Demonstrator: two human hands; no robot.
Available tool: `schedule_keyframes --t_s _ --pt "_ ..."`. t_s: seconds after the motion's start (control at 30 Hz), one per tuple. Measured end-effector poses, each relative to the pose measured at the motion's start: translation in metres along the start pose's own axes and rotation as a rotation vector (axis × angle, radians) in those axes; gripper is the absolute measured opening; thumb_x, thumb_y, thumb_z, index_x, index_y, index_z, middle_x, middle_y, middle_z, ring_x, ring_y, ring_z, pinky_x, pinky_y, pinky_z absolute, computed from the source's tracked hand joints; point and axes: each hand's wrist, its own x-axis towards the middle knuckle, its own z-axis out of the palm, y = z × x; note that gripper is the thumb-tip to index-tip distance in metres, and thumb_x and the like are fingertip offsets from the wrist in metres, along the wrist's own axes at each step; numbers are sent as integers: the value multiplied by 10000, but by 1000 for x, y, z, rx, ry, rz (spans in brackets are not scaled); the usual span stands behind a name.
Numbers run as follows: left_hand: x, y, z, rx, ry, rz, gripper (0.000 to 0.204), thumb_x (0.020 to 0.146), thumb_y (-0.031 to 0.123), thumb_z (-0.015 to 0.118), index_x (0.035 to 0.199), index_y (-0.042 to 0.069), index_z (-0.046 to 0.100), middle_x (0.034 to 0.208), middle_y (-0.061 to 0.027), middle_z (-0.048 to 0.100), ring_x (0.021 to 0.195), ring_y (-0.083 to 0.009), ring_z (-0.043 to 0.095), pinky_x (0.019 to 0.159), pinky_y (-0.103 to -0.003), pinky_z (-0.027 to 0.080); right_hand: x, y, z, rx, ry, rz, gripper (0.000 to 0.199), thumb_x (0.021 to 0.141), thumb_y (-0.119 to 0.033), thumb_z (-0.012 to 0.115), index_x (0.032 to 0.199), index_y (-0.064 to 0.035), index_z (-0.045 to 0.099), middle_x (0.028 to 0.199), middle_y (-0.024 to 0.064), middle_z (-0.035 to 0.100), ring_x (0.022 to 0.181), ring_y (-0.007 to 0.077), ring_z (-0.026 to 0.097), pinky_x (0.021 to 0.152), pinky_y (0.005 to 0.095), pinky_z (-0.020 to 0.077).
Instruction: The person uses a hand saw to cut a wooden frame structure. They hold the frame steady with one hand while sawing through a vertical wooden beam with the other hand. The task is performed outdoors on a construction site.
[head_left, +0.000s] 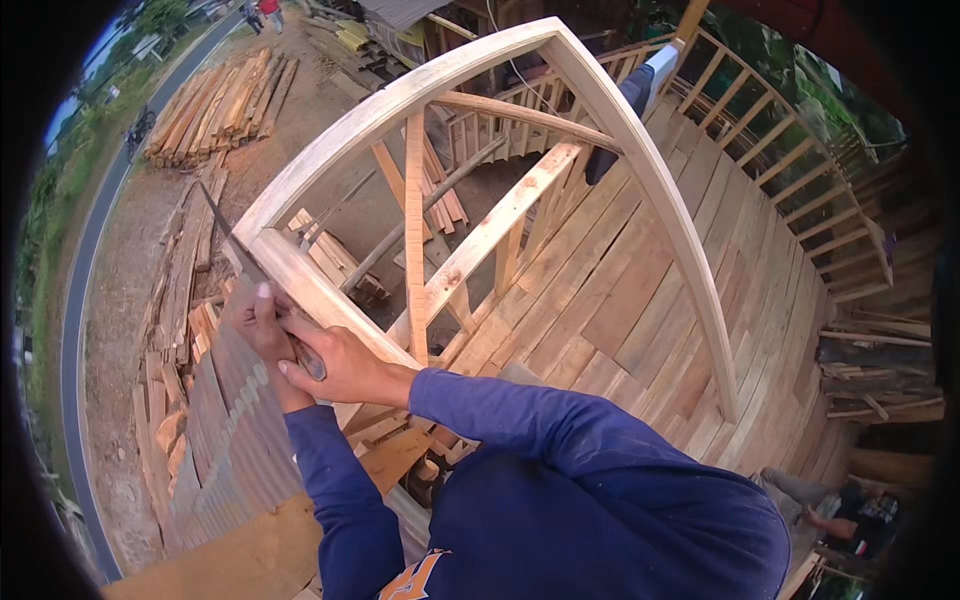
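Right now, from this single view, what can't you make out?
All in the head view:
Dark tapered metal saw blade: teeth too small.
Its handle: mostly covered by the bare right hand.
Bare left hand: some fingers hidden by the hand itself.
Distant person in red: cut off by the top edge.

a big floor (625, 300) made of wood planks, a curvy wood fence (783, 162) along its edge, brown dirt ground (122, 300), a pile of wood beams (215, 108) on it, long boards (172, 290) too
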Motion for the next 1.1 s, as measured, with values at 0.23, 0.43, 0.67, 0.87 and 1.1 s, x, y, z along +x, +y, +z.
schedule_keyframes --t_s 0.23,0.43,0.67,0.87,1.1 --pt "5 -16 2 142 -84 -79 420 951 340 560 646 53 529 598 -12 461 566 -119 436 551 -276 338 -18 16 -11 -1 30 27 541 834 -306 652 1284 -61 479 734 176 634 686 381 637 676 461 502" --pt "1 -9 17 183 -8 -46 430 946 361 580 657 49 516 627 -3 445 593 -123 416 579 -278 333 -17 22 -16 65 32 -28 563 839 -332 646 1314 -77 483 783 164 656 736 375 648 714 444 506" --pt "5 -14 -1 173 -87 -118 389 954 339 576 670 77 536 647 13 460 620 -100 424 570 -266 310 -18 24 -3 173 35 4 595 838 -312 663 1343 -77 454 801 179 668 733 373 660 731 454 515" --pt "2 -8 0 110 -192 -102 365 945 288 561 662 58 548 615 0 492 552 -86 440 530 -247 336 -14 9 -16 36 -54 143 663 873 -413 664 1385 -75 414 802 235 650 718 424 641 721 489 518" --pt "-88 45 36 329 -237 208 334 821 183 623 554 27 495 502 -71 419 473 -208 410 534 -346 336 -97 -26 -30 75 -134 216 570 882 -236 700 1315 45 456 978 217 678 920 323 702 789 380 548"
